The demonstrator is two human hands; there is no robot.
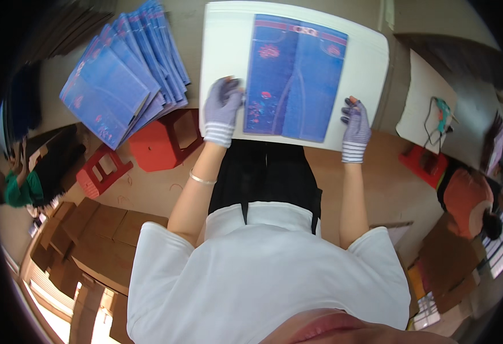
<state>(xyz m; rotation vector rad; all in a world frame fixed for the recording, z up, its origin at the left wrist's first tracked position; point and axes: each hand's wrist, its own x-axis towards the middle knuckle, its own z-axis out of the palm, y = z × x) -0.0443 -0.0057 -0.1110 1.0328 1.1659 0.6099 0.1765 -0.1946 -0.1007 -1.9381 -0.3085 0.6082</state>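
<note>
A blue printed sheet (314, 80) with a denim-like picture, red flower marks and a fold line down its middle lies on a thick white board or stack of white sheets (224, 40) before me. My left hand (224, 109), in a grey-purple glove with a striped cuff, is beside the sheet's left edge, its fingers loosely bent and apart. On the other side, my right hand (355, 126), gloved alike with bare fingertips, hovers by the right edge, fingers slightly curled and apart. Neither hand visibly grips anything; whether the left fingertips touch the sheet I cannot tell.
Fanned blue printed pieces (111, 86) lie at the left, above red stools (162, 140). On the right, a teal tool with a cord (441, 116) rests on a white sheet (420, 97). Cardboard boxes (105, 238) stand lower left. Other people (466, 200) sit at both sides.
</note>
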